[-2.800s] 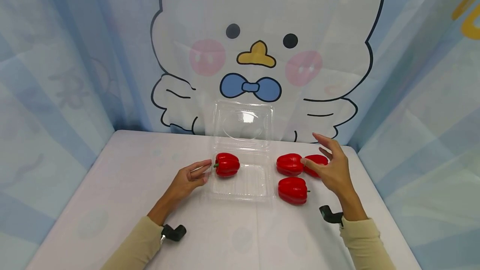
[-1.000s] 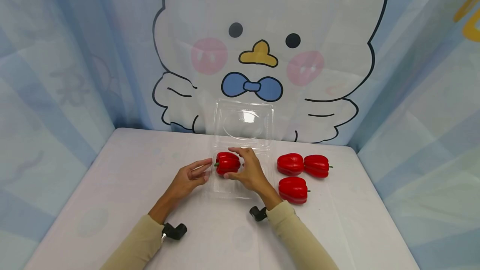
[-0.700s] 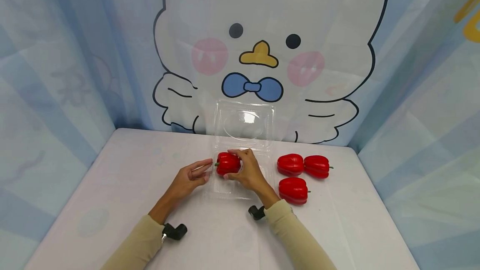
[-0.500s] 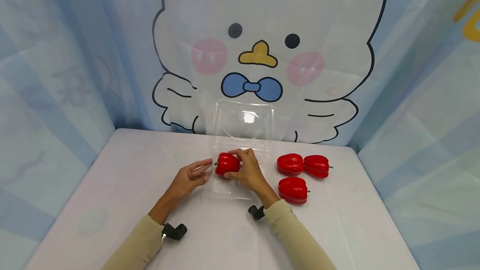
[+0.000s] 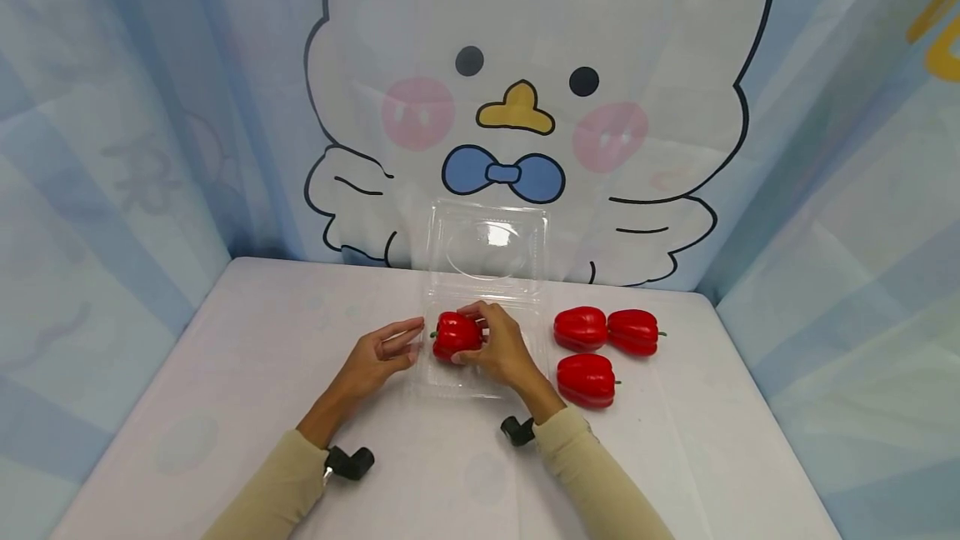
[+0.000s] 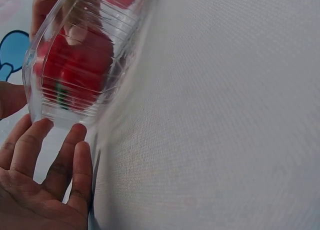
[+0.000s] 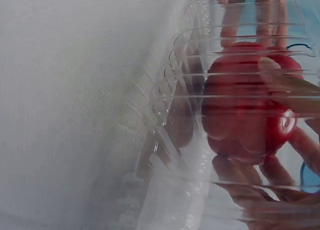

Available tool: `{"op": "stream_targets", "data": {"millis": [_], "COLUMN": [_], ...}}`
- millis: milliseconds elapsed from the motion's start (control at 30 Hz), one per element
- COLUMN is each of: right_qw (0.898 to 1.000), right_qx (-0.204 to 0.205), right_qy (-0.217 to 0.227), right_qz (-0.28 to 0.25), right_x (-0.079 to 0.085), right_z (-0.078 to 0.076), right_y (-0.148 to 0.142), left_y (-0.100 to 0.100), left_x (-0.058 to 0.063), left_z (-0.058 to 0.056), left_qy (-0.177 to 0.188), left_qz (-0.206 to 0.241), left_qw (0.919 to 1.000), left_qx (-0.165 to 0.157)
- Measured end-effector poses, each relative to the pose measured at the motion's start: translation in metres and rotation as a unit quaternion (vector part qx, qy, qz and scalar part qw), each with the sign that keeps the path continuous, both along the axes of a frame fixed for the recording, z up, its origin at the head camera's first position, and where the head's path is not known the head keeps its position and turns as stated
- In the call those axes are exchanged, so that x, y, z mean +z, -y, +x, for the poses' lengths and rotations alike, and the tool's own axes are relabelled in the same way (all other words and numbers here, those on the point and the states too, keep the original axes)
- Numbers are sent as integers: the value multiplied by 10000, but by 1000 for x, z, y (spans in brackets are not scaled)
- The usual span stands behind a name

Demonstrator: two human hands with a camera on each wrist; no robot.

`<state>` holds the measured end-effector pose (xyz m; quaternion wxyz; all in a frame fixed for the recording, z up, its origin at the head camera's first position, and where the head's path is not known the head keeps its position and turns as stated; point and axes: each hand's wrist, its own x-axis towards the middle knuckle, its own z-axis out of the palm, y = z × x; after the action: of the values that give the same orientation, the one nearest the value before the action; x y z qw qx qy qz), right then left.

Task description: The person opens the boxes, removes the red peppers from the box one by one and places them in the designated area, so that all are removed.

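A red bell pepper (image 5: 455, 335) with a green stem sits in the left part of a clear plastic clamshell box (image 5: 465, 388), whose lid (image 5: 486, 240) stands open at the back. My right hand (image 5: 504, 348) grips this pepper from its right side, thumb in front and fingers behind. In the right wrist view the pepper (image 7: 240, 110) shows through the ribbed clear wall. My left hand (image 5: 382, 352) touches the box's left side with nearly straight fingers. Through that wall, the left wrist view shows the stem end of the pepper (image 6: 85, 70).
Three more red bell peppers lie right of the box: one at the back (image 5: 580, 329), one beside it with its stem pointing right (image 5: 633, 332), and one nearer me (image 5: 586, 381). A printed curtain (image 5: 517, 23) hangs behind the white table (image 5: 225, 373).
My right hand has come left from the peppers on the right and taken hold of the one in the box. That pepper has shifted slightly toward me. My left hand stays put.
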<state>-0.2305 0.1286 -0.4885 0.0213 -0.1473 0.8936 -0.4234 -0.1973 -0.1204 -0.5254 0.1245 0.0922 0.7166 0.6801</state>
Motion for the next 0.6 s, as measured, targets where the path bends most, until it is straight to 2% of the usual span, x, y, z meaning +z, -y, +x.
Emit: {"op": "stream_targets", "data": {"millis": [367,600], "right_qw": [9998,9994], "right_qx": [-66,-44], "right_qy": [-56,-105], "right_qz": [-206,-325], "right_x": [7,19], "right_z": [10,19], "right_y": [-12,-19], "left_y": [-1,-1], "left_x": [-1,-1], "left_z": [-1,-1], "left_qy": [17,2], "left_qz": [-105,-86], "left_qw": [9999,9999], "left_qx": [89,114]}}
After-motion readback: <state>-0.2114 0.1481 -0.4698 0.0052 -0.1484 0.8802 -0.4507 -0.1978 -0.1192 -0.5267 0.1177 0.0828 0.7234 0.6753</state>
